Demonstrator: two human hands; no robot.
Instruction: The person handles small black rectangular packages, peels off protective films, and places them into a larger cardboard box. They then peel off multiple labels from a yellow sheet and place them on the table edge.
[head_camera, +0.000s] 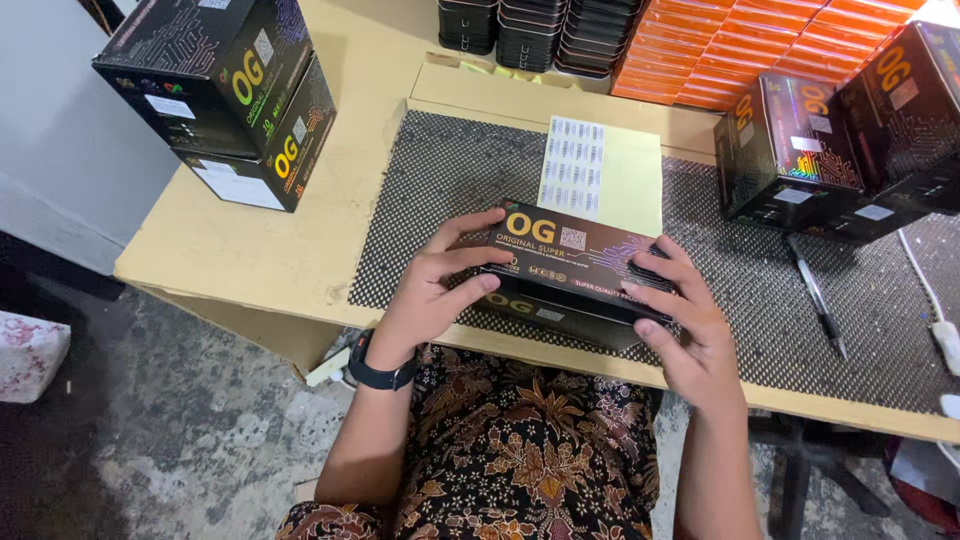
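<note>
Both hands clamp one flat black box at the near table edge: left hand grips its left end, fingers wrapped over top and front; right hand grips the right end, fingers spread across the lid. Black wristwatch on the left wrist. Box sits on or just above a black mesh mat covering the tan table; cannot tell if it touches. Black pen lies on the mat right of the hands. Just behind the box: sticker sheet on yellow paper. Far left, two stacked black cartons; far right, more black cartons. Back edge: orange boxes, black trays.
</note>
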